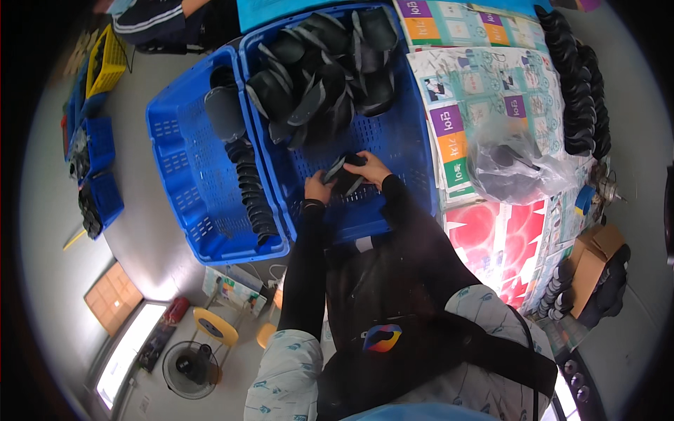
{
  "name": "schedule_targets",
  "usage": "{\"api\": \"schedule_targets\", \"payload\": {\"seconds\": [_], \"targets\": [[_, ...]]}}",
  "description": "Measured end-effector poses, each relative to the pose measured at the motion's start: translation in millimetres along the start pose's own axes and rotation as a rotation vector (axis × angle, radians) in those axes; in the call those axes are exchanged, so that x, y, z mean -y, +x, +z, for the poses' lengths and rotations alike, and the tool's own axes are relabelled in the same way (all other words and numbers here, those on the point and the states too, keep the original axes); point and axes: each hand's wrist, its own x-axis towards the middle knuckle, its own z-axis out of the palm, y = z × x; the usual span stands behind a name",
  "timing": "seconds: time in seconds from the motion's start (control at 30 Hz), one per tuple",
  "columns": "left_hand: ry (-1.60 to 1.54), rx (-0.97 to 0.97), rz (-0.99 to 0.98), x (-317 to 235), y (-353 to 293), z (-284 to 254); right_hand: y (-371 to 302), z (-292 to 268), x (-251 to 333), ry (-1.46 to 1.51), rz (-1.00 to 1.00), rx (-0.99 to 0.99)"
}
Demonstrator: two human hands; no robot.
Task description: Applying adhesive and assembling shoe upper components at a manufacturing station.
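Note:
A black curved piece with a grey edge (pixel 345 177), like a moulded pad or shoe part, is held between my two hands over the near part of a blue plastic crate (pixel 411 151). My left hand (pixel 318 188) grips its left end, and my right hand (pixel 373 170) closes over its upper right side. Beyond my hands, a loose heap of similar black pieces (pixel 319 98) fills the far part of this crate. In the adjoining blue crate (pixel 186 186) on the left, more black pieces (pixel 254 193) stand nested in a row along its right wall.
Printed sheets (pixel 484 91) cover the surface right of the crates, with a clear plastic bag (pixel 509 165) on them. Stacked black pieces (pixel 572 91) and a cardboard box (pixel 593 263) lie farther right. Another person's leg (pixel 158 28) shows at far left, near a yellow basket (pixel 107 63).

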Motion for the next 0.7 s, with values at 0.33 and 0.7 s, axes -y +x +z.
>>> {"api": "schedule_targets", "payload": {"seconds": [0.33,0.7], "targets": [[-0.321,0.011,0.254,-25,-102,-79,-48,67,-32,-1.004,-1.000,-0.102],[0.336,-0.095,0.334,22,-108,-8,-58,82,16,-0.916,-0.928,-0.019]]}}
